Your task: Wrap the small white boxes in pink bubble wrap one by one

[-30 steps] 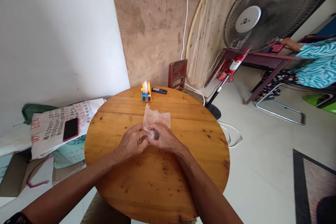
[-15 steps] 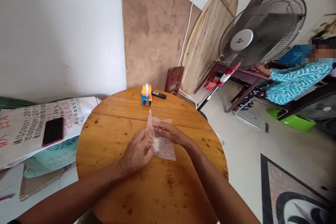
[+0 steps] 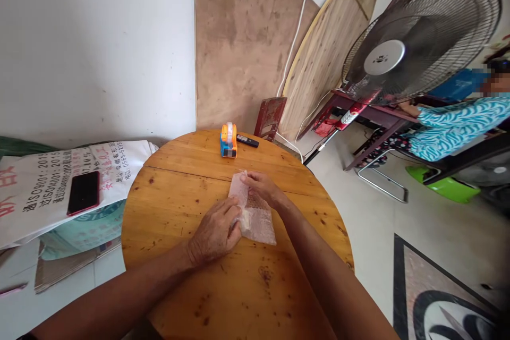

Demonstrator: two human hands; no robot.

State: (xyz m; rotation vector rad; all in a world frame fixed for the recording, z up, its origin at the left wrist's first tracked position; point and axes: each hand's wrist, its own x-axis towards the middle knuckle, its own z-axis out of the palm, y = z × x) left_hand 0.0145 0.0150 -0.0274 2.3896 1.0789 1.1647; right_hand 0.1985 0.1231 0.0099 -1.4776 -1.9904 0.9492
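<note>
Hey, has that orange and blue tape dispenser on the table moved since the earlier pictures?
No. The tape dispenser keeps its place near the far edge of the table; only the view shifted.

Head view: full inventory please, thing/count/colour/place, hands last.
round table: 1, brown wood, centre
bubble wrap: 1 piece, translucent whitish, on table
tape dispenser: 1, orange and blue, table's far side
handheld device: 1, black, beside dispenser
sack: 1, white, printed, left of table
phone: 1, black with red edge, on sack
chair: 1, reddish, beyond table
round board: 1, pale wood, against wall
large fan: 1, black, silver hub, right
desk: 1, dark red, behind fan
person: 1, blue-white top, at desk
tub: 1, green, floor right
left hand: 1, bare, on wrap
right hand: 1, bare, at wrap's far flap
Small things under desk: unclear.
</note>
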